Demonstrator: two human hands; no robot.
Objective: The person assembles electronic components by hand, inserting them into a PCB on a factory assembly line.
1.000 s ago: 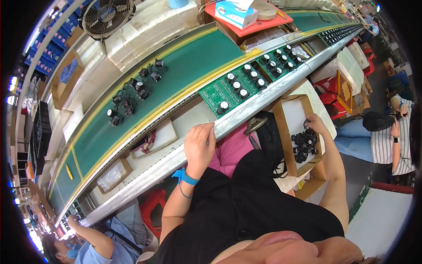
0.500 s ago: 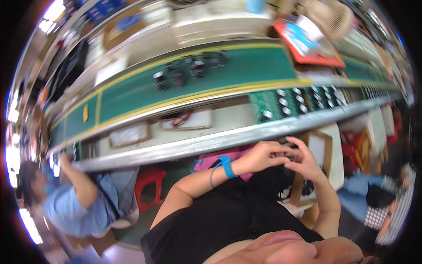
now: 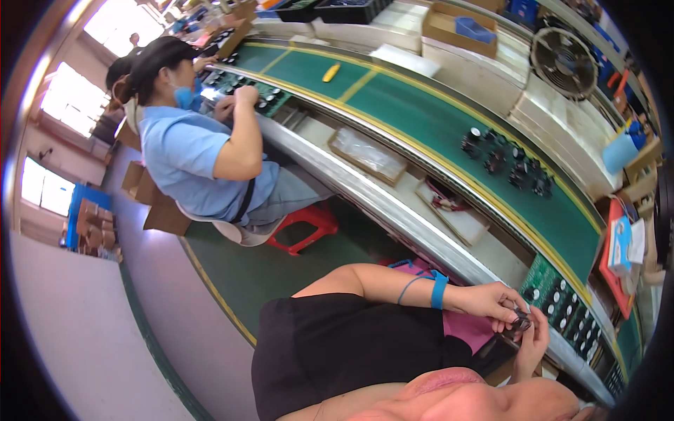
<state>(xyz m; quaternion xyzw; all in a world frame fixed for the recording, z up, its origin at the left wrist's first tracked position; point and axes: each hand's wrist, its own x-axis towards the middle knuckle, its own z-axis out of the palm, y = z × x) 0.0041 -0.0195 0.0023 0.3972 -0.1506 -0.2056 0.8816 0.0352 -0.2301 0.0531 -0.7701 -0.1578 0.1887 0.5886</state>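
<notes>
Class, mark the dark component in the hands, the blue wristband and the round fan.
Dark component (image 3: 521, 322), head view: its dark body.
Blue wristband (image 3: 439, 290), head view: the band's middle.
Round fan (image 3: 564, 64), head view: its grille's middle.

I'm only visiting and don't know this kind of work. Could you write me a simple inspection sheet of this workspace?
Surface: green conveyor belt with yellow lines, metal rail alongside.
Job's things: small dark component in the fingers; nearby green circuit board carrying white-topped parts.
Clutter: loose dark components grouped on the belt; yellow object farther along; tissue box on a red surface.
Hands: left hand and right hand meet, fingers closed on the component.
Cables: thin blue cord by the left wristband.
Surroundings: seated co-worker in light blue, red stool, black fan.
</notes>
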